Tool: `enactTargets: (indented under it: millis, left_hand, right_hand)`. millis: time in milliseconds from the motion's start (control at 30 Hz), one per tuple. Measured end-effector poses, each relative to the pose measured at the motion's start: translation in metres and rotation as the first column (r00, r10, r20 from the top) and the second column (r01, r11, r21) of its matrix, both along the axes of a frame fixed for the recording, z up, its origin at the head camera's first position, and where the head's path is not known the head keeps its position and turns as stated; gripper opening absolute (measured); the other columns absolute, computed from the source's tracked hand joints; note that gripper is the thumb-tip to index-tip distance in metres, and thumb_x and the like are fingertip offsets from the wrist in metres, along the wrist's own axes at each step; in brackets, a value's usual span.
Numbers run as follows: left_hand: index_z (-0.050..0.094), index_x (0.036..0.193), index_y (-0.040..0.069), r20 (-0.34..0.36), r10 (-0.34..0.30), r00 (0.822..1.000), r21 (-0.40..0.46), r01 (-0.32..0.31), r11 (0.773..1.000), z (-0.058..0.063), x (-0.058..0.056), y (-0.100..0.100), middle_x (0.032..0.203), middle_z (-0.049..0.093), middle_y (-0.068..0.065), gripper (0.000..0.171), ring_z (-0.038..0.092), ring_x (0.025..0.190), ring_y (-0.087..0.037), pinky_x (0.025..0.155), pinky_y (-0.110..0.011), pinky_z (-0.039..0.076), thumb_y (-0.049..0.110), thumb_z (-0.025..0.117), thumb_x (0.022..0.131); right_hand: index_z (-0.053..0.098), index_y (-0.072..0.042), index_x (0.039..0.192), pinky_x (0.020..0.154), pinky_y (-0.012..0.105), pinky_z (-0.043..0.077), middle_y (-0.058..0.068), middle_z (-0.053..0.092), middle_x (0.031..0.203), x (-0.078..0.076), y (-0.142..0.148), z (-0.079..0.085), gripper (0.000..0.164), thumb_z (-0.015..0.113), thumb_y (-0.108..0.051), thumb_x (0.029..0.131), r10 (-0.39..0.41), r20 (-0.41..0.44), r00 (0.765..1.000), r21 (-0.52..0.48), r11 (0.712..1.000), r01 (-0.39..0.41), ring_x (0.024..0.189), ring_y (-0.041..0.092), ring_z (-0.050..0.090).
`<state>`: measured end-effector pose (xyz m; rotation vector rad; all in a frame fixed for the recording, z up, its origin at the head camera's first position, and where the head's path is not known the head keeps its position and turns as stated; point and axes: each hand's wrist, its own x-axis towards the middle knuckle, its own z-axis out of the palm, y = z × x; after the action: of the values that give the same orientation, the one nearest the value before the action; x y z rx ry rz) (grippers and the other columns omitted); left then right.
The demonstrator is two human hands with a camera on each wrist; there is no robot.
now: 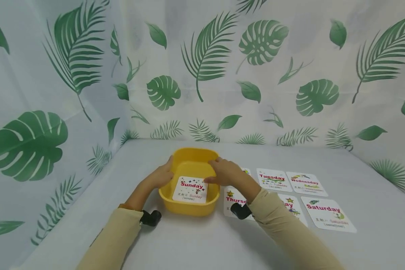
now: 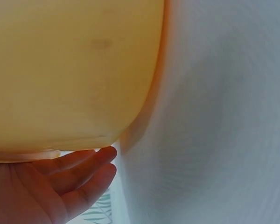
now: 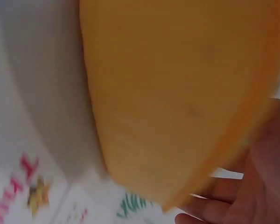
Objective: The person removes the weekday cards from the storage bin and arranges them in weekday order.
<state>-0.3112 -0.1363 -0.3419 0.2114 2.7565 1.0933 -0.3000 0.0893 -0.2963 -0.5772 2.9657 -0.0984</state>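
A yellow plastic basin (image 1: 189, 208) stands on the table with a white card reading "Sunday" (image 1: 190, 190) lying inside it. At the left rim my left hand (image 1: 162, 175) holds the basin; the left wrist view shows its fingers (image 2: 86, 179) along the outside, beneath the rim. Opposite it, my right hand (image 1: 227, 171) grips the right rim, the thumb reaching inside near the card. In the right wrist view that hand's fingers (image 3: 214, 193) lie against the outer wall.
Right of the basin lie several day cards: Tuesday (image 1: 273, 180), Wednesday (image 1: 307, 184), Saturday (image 1: 329, 214), and Thursday (image 1: 231, 200), partly covered by my right arm. Two more are mostly hidden by that arm. A leaf-patterned curtain (image 1: 222, 105) hangs behind and at the left.
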Motion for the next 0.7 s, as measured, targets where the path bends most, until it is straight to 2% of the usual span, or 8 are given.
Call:
enactTargets:
  millis: [133,233,300,367,467,533,633,700]
  left_hand:
    - [-0.002,0.147,0.006,-0.01,-0.012,1.0,0.005,0.012,1.0,0.0,0.0,-0.001,0.152,0.012,-0.015,0.069,0.043,0.117,-0.028,0.095,-0.04,0.037,0.005,0.034,0.088]
    - [-0.003,0.146,0.006,0.001,-0.024,1.0,-0.009,0.024,1.0,0.0,0.001,-0.001,0.152,0.011,-0.015,0.068,0.04,0.121,-0.029,0.098,-0.042,0.034,0.005,0.033,0.089]
    - [-0.003,0.146,0.006,0.0,-0.025,1.0,-0.023,0.025,0.999,0.0,0.001,0.0,0.152,0.013,-0.015,0.068,0.044,0.116,-0.028,0.094,-0.04,0.038,0.005,0.034,0.089]
    - [-0.003,0.146,0.006,-0.005,-0.026,1.0,-0.028,0.026,0.999,0.001,0.0,0.001,0.151,0.015,-0.016,0.069,0.049,0.107,-0.028,0.087,-0.038,0.042,0.005,0.034,0.089]
    - [-0.003,0.147,0.006,-0.029,-0.031,0.999,-0.023,0.03,0.999,0.004,-0.002,0.0,0.15,0.017,-0.019,0.069,0.051,0.099,-0.029,0.081,-0.036,0.043,0.005,0.034,0.088]
    - [-0.004,0.147,0.006,-0.033,-0.033,0.999,-0.005,0.033,0.999,0.006,-0.002,0.0,0.151,0.015,-0.019,0.07,0.05,0.103,-0.031,0.084,-0.038,0.043,0.005,0.033,0.088]
    - [-0.005,0.146,0.006,-0.011,-0.035,0.999,0.002,0.035,0.999,0.005,-0.002,0.001,0.152,0.01,-0.017,0.07,0.04,0.123,-0.032,0.094,-0.041,0.039,0.004,0.033,0.088]
    - [-0.007,0.146,0.006,0.008,-0.037,0.999,-0.002,0.037,0.999,0.004,-0.001,0.001,0.152,0.007,-0.016,0.07,0.035,0.128,-0.033,0.092,-0.042,0.041,0.004,0.032,0.088]
  right_hand:
    - [0.048,-0.005,0.129,0.106,0.045,0.028,0.013,0.056,0.122,-0.004,-0.024,-0.016,0.075,0.067,-0.052,0.073,0.045,0.008,0.999,0.126,0.991,-0.045,0.114,0.027,0.05]
    - [0.055,-0.007,0.122,0.112,0.045,0.013,0.007,0.062,0.114,-0.006,-0.033,-0.026,0.075,0.07,-0.056,0.067,0.066,0.03,0.997,0.193,0.979,-0.071,0.113,0.021,0.052]
    - [0.056,-0.008,0.122,0.112,0.045,0.009,0.005,0.064,0.113,-0.006,-0.035,-0.027,0.075,0.071,-0.055,0.066,0.086,0.067,0.994,0.201,0.975,-0.098,0.112,0.019,0.054]
    - [0.057,-0.009,0.121,0.112,0.044,0.011,0.004,0.065,0.11,-0.008,-0.037,-0.025,0.071,0.073,-0.052,0.066,0.089,0.094,0.992,0.201,0.974,-0.106,0.108,0.019,0.056]
    - [0.055,-0.011,0.122,0.109,0.043,0.021,0.005,0.063,0.112,-0.008,-0.042,-0.02,0.07,0.075,-0.047,0.066,0.07,0.107,0.992,0.186,0.979,-0.089,0.107,0.024,0.052]
    - [0.053,-0.013,0.125,0.107,0.044,0.025,0.007,0.058,0.119,-0.008,-0.043,-0.018,0.073,0.077,-0.046,0.064,0.04,0.117,0.992,0.169,0.984,-0.059,0.112,0.028,0.048]
    - [0.044,-0.017,0.135,0.104,0.047,0.03,0.011,0.045,0.134,-0.008,-0.042,-0.019,0.086,0.078,-0.047,0.062,0.02,0.143,0.99,0.132,0.99,-0.039,0.119,0.035,0.041]
    - [0.035,-0.022,0.141,0.099,0.045,0.036,0.013,0.036,0.139,-0.009,-0.04,-0.021,0.094,0.078,-0.047,0.062,0.03,0.147,0.989,0.071,0.997,-0.04,0.114,0.035,0.043]
